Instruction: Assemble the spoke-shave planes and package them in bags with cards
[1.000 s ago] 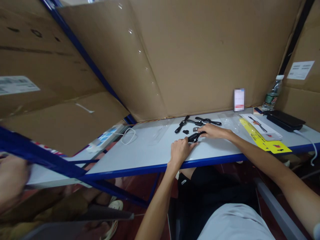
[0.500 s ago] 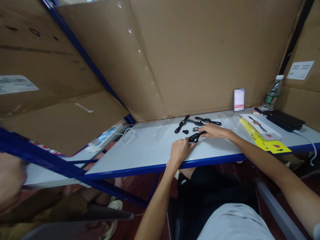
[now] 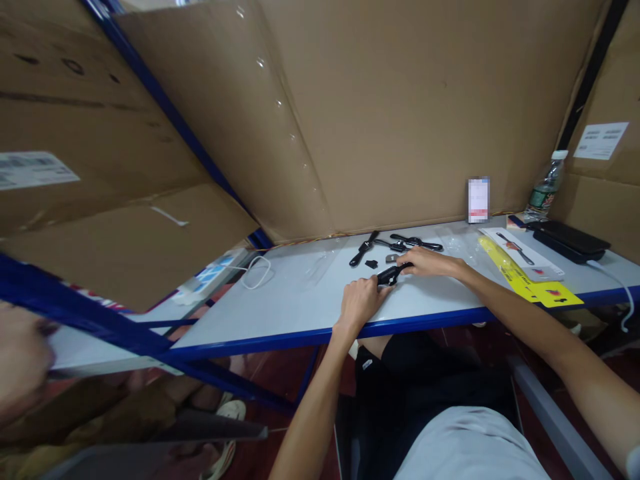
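A black spokeshave [image 3: 388, 275] is held low over the tabletop, its handles pointing left and right. My left hand [image 3: 360, 303] is closed around its left handle. The fingers of my right hand [image 3: 424, 260] are closed on the right handle. Just behind the tool lie a small black part [image 3: 371, 264] and a grey metal piece [image 3: 391, 258], the latter beside my right fingertips. Farther back lie more black spokeshaves, one at the left [image 3: 364, 249] and one at the right [image 3: 419, 242], with another between them.
To the right are yellow packaging [image 3: 525, 283], a card picturing a spokeshave [image 3: 523, 252], a black case [image 3: 570, 240] and a bottle [image 3: 544, 190]. A phone [image 3: 479, 200] leans on the cardboard wall. A white cable [image 3: 257, 272] lies left. Another person's hand [image 3: 23, 360] shows at far left.
My hands and the spokeshave keep almost the same position. At far left, the other person's hand has shifted slightly.
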Demonstrator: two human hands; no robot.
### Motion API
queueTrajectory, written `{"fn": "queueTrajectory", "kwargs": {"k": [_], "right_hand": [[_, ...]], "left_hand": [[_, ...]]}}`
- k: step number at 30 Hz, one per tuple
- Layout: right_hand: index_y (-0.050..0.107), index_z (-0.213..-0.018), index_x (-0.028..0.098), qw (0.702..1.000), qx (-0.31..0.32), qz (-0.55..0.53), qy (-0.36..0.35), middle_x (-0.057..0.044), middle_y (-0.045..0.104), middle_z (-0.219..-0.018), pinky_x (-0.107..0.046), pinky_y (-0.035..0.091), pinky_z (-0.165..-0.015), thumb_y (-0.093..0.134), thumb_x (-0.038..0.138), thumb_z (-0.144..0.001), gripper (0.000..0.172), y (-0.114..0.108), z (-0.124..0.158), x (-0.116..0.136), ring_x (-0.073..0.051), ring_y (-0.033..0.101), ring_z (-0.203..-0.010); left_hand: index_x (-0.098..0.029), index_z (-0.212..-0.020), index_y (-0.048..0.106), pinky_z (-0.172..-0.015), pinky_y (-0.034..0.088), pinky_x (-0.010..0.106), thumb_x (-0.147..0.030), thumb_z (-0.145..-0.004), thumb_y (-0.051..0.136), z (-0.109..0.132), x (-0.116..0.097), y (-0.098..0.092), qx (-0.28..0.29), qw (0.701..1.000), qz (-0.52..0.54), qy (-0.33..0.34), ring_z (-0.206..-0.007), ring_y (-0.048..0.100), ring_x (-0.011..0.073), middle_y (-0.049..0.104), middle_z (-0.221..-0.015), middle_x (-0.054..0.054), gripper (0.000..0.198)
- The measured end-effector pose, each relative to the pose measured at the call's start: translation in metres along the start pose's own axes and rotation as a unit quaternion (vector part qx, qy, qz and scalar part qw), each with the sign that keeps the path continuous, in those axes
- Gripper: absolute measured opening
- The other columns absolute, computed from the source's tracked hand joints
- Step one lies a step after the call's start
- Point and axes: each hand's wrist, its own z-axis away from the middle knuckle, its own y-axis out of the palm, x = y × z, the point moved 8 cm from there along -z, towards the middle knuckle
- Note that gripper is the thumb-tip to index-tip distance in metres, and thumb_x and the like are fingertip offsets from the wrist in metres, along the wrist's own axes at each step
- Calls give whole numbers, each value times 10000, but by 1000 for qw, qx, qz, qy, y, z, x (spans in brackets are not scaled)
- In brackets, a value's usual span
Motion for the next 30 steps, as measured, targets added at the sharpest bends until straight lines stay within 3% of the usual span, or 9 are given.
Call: {"fn": "queueTrajectory", "kwargs": {"k": [13, 17, 20, 22, 26, 30], "right_hand": [[750, -943, 197, 1000, 0, 20, 22, -43, 712, -827, -268, 322, -682, 684, 218, -909, 77, 0, -2, -1, -174, 603, -775], [756, -919, 193, 998, -23, 27, 54, -39, 724, -844, -262, 309, -676, 675, 257, -925, 103, -21, 2, -15, -167, 600, -768], [760, -936, 172, 988, -89, 25, 126, -37, 723, -825, -260, 318, -661, 644, 287, -944, 163, -53, 15, -44, -163, 597, -744], [762, -968, 166, 970, -147, 38, 190, -46, 733, -846, -262, 338, -664, 619, 306, -955, 201, -75, 28, -68, -174, 612, -767], [771, -1008, 164, 906, -208, 103, 353, -105, 764, -966, -276, 394, -699, 585, 330, -964, 253, -96, 58, -114, -229, 661, -896], [774, -1062, 149, 859, -179, 146, 456, -188, 752, -1103, -306, 452, -760, 586, 332, -962, 281, -90, 74, -136, -294, 685, -1024]], "left_hand": [[-182, -1073, 698, -810, 503, 388, -626, -946, 525, 0, 1, -5, -15, 999, 41, -10, -957, 722, 347, 752, -943, 155, 494], [-190, -1276, 605, -837, 519, 378, -489, -958, 574, 2, 7, -14, -99, 991, 89, -20, -1103, 670, 328, 699, -1158, 155, 438], [-171, -1501, 409, -889, 525, 387, -383, -948, 602, 5, 17, -23, -189, 972, 135, -41, -1243, 585, 319, 574, -1369, 189, 623], [-165, -1511, 404, -911, 521, 393, -344, -955, 585, 5, 18, -23, -203, 966, 153, -35, -1259, 566, 313, 558, -1382, 186, 612], [-201, -1217, 665, -863, 514, 355, -335, -1000, 509, 1, 6, -16, -123, 979, 163, 21, -1096, 634, 263, 680, -1142, 108, 299], [-209, -1129, 707, -821, 496, 333, -341, -1002, 511, 1, -2, -14, -73, 985, 150, 42, -1025, 646, 245, 703, -1049, 80, 269]]}}
